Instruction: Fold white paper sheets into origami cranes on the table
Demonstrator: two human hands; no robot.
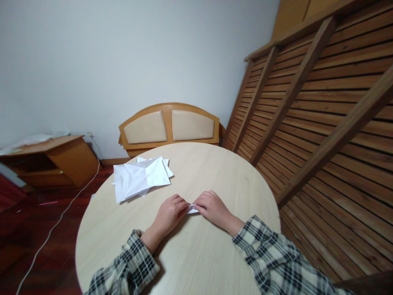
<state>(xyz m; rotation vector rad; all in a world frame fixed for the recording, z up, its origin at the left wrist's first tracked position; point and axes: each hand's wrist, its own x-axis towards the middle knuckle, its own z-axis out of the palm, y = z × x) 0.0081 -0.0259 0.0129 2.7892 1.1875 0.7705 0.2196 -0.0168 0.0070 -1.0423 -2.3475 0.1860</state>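
Note:
My left hand [170, 213] and my right hand [211, 208] meet near the middle of a round pale wooden table [215, 172]. Both are curled, fingers pressed down on a small folded piece of white paper [193, 209], of which only a sliver shows between them. Both sleeves are plaid. A loose pile of folded white paper sheets [141, 177] lies on the table to the far left of my hands, apart from them.
A wooden headboard with beige padded panels [169, 126] leans on the white wall behind the table. Slatted wooden bed frames [322, 123] lean close on the right. A low wooden cabinet [61, 157] stands at left, and a white cable [58, 223] crosses the dark red floor.

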